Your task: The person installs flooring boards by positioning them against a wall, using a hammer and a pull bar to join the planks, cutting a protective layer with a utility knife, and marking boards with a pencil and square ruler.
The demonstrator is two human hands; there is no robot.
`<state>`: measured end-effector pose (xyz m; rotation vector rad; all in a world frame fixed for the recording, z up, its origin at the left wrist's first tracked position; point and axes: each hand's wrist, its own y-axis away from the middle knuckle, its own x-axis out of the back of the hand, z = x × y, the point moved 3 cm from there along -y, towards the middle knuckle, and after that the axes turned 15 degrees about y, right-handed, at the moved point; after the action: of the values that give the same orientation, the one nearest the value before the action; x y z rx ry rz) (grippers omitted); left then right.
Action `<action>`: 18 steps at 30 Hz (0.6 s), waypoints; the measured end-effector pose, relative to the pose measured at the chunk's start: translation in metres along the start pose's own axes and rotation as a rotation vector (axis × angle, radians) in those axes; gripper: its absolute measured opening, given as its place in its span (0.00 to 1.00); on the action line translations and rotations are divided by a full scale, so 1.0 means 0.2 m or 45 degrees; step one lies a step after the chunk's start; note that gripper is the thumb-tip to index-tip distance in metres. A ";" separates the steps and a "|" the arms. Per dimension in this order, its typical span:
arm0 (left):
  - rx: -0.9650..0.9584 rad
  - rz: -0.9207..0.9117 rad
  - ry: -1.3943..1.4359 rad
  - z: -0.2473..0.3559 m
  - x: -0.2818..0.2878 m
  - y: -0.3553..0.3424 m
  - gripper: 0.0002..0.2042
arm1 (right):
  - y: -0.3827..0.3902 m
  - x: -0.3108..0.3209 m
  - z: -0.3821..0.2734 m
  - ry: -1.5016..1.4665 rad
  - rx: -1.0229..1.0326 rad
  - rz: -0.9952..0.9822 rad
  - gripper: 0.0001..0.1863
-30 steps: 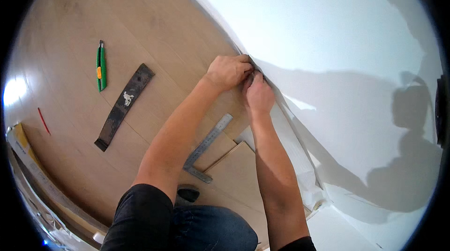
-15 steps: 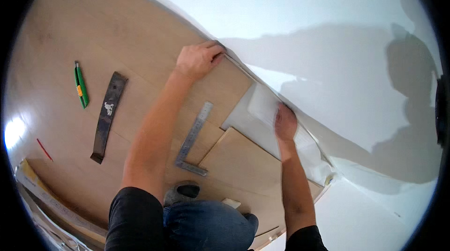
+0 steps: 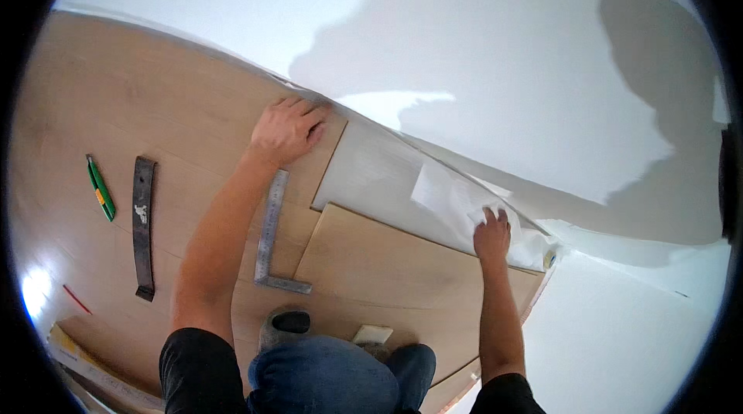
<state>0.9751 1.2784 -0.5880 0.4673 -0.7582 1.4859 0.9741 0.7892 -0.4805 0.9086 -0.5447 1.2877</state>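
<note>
My left hand (image 3: 288, 129) lies on the wooden floor planks (image 3: 186, 97) at the wall's foot, fingers bent but apart, fingertips at a narrow grey edge along the gap. My right hand (image 3: 492, 237) grips a crumpled white sheet (image 3: 441, 193) on the pale grey strip of underlay (image 3: 364, 166) beside the wall. A loose plank (image 3: 387, 259) lies below that strip. Nearest my left forearm is a steel square (image 3: 268, 232). Further left lie a dark metal pull bar (image 3: 142, 224) and a green utility knife (image 3: 101, 186).
The white wall (image 3: 503, 42) carries my shadow. A thin red stick (image 3: 77, 299) and long boards (image 3: 104, 364) lie at lower left. A small pale block (image 3: 373, 333) is by my knee. A tape roll (image 3: 549, 259) sits in the right corner.
My hands have moved apart: the left leftward along the wall, the right down onto the white sheet. The view has turned, showing more wall and the exposed grey strip.
</note>
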 end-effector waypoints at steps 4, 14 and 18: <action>-0.036 0.000 -0.010 0.06 0.04 -0.03 0.14 | 0.11 0.25 -0.51 -0.314 0.422 0.560 0.33; 0.020 0.030 -0.013 0.05 0.04 -0.01 0.15 | -0.30 -0.42 0.07 -0.294 0.228 0.250 0.13; -0.029 0.022 0.032 0.07 -0.05 -0.04 0.14 | -0.02 -0.88 1.33 0.376 -0.332 -0.024 0.11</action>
<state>0.9816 1.2610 -0.5830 0.4254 -0.7599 1.4949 0.9736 0.4691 -0.4717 0.4956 -0.4557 1.2719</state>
